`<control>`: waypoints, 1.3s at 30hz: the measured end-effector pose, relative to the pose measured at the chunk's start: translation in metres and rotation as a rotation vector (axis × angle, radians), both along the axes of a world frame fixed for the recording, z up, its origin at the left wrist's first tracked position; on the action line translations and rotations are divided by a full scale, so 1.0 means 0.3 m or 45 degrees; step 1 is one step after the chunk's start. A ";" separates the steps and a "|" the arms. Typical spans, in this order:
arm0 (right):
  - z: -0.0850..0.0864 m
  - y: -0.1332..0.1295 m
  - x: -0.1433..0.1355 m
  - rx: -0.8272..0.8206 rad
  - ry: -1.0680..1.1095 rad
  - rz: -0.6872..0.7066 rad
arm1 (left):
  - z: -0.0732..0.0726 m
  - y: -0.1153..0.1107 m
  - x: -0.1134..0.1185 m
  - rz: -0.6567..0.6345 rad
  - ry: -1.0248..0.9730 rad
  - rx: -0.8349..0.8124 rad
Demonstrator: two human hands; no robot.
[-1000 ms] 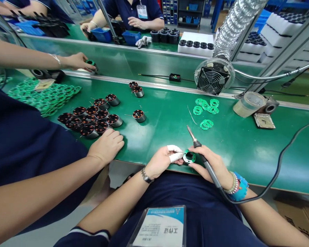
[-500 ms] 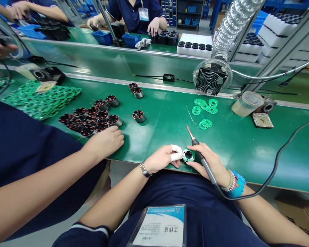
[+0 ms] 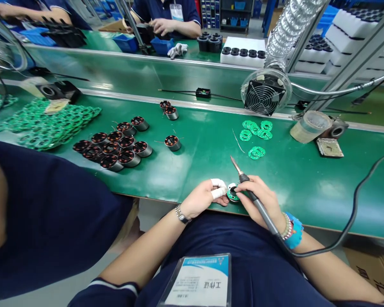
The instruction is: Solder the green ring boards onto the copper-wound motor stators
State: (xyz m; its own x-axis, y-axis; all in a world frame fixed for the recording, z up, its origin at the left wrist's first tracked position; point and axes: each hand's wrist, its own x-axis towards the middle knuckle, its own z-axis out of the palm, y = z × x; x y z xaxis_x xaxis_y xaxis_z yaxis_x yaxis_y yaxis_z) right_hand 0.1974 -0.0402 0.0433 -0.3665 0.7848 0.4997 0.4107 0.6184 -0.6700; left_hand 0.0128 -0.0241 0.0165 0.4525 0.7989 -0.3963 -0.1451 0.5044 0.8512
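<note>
My left hand (image 3: 208, 195), with white tape on thumb and finger, grips a small round part topped by a green ring circuit board (image 3: 231, 195) at the table's front edge. The board's lower side is partly hidden by fingers. In my right hand (image 3: 261, 198) lies a soldering iron (image 3: 255, 200), its tip pointing up and away to the left. The thumb and fingertip of that hand touch the board's right side. Beyond the iron lie loose green ring boards (image 3: 256, 152) and a thin solder wire (image 3: 238, 140).
Wire-wound motor stators (image 3: 128, 157) stand in a group to the left, with a single stator (image 3: 173, 143) nearer me. Further left is a pile of green boards (image 3: 57, 123). A fan (image 3: 261, 98), a cloudy cup (image 3: 310, 126) and a sponge tray (image 3: 329, 147) stand at the back right. Co-workers sit left and opposite.
My right fingertips have moved left onto the ring board, which has tilted slightly. The neighbour's hand has withdrawn from the stators. The person opposite has taken a hand off the black parts.
</note>
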 end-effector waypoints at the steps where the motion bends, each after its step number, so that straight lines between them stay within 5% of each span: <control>1: 0.008 -0.006 0.010 -0.002 0.024 -0.031 | 0.001 0.001 0.001 0.003 0.001 -0.003; 9: 0.060 -0.039 0.098 -0.068 0.053 0.003 | 0.004 -0.005 0.004 0.054 0.004 0.027; 16: 0.070 -0.040 0.095 -0.283 0.047 -0.001 | 0.001 -0.006 0.000 0.037 0.031 0.048; 25: 0.075 -0.036 0.105 -0.262 0.018 0.023 | 0.003 -0.003 0.006 0.039 0.055 0.037; 30: 0.056 -0.003 0.106 -0.238 -0.043 0.003 | 0.004 -0.001 0.008 0.034 0.064 0.039; 36: 0.013 0.069 0.065 -0.215 -0.260 0.328 | 0.009 -0.014 0.002 0.096 0.050 0.022; 39: -0.007 0.055 0.056 -0.175 -0.260 0.245 | 0.014 -0.050 -0.013 0.231 0.099 -0.001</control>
